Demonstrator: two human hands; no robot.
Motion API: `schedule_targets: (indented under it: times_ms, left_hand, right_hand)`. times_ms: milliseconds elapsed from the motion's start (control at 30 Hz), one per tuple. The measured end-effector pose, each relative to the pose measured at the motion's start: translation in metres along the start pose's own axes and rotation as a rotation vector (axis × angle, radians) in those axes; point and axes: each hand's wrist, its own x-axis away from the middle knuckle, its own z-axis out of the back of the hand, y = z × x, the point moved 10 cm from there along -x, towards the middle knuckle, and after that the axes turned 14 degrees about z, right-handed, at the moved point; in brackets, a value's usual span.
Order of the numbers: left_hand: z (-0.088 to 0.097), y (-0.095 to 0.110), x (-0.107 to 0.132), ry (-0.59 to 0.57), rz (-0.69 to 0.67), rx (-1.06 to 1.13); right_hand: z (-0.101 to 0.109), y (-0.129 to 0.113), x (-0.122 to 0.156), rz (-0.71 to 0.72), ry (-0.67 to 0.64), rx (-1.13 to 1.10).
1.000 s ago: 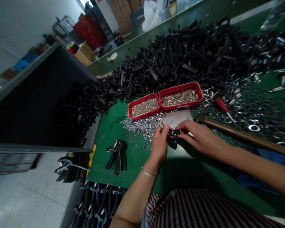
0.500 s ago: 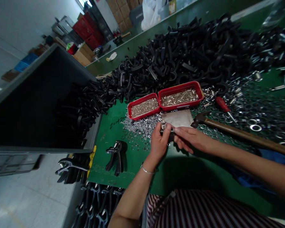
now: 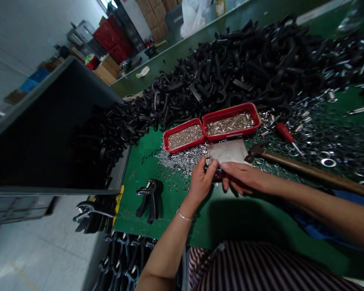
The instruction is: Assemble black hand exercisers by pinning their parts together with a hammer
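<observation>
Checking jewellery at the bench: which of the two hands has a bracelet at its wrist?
The left hand: a thin silvery bracelet circles its wrist, and a ribbed metal piece stands beside its thumb. The right hand has a bare wrist.

Striped garment (image 3: 269,266), slim bracelet (image 3: 184,216), bare forearms (image 3: 166,246).
The cloth is dark, maroon to near black, with thin pale stripes; on the left side a patch (image 3: 197,258) shows redder, paler stripes, and a small dark tab (image 3: 221,247) sits near where the two meet. The bracelet, silvery and narrow, rings the left wrist. Left hand (image 3: 200,182) and right hand (image 3: 248,176) are bare.
</observation>
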Motion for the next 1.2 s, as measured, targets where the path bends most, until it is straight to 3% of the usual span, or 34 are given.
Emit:
schedule_targets:
  times_ms: [67, 100, 200, 267, 400, 467, 567, 733, 800, 867, 933, 1000, 1100, 1200]
  left_hand:
    - [0.004, -0.003, 0.000, 0.047, 0.019, 0.044]
    - [0.006, -0.002, 0.000, 0.071, 0.013, 0.059]
    - [0.004, 0.011, 0.004, 0.108, -0.097, -0.042]
    - [0.000, 0.018, 0.007, 0.109, -0.165, -0.133]
    - [0.007, 0.006, 0.003, 0.164, -0.054, -0.087]
    - [0.009, 0.006, 0.004, 0.183, -0.044, -0.096]
    - [0.004, 0.018, 0.008, 0.159, -0.150, -0.173]
    - [0.011, 0.004, 0.009, 0.246, -0.031, -0.115]
    - [0.011, 0.007, 0.011, 0.258, -0.050, -0.169]
    - [0.005, 0.018, 0.009, 0.183, -0.135, -0.237]
    - [-0.005, 0.027, 0.000, 0.069, -0.203, -0.300]
    - [-0.020, 0.028, -0.016, -0.050, -0.222, -0.411]
    - [-0.058, 0.015, -0.043, -0.248, -0.213, -0.666]
    - [-0.087, 0.002, -0.061, -0.318, -0.195, -0.885]
  right_hand:
    - [0.020, -0.012, 0.000, 0.080, 0.150, 0.256]
    - [0.021, -0.012, 0.001, 0.081, 0.158, 0.278]
    - [-0.009, 0.006, 0.004, -0.058, -0.069, -0.060]
    - [-0.016, 0.010, 0.005, -0.095, -0.123, -0.170]
    - [0.022, -0.010, 0.002, 0.078, 0.168, 0.235]
    - [0.014, -0.008, 0.003, 0.065, 0.095, 0.141]
    - [-0.014, 0.000, 0.007, -0.036, -0.091, -0.206]
    - [0.017, -0.013, 0.005, 0.080, 0.236, 0.077]
    - [0.005, -0.006, 0.006, 0.014, 0.176, -0.092]
    - [-0.014, 0.003, 0.009, -0.071, 0.055, -0.330]
    - [-0.016, 0.009, 0.014, -0.104, -0.004, -0.337]
    - [-0.001, 0.016, 0.018, -0.102, 0.025, -0.079]
    - [0.021, 0.022, 0.026, -0.107, 0.057, 0.348]
    - [0.020, 0.029, 0.040, -0.116, -0.042, 0.404]
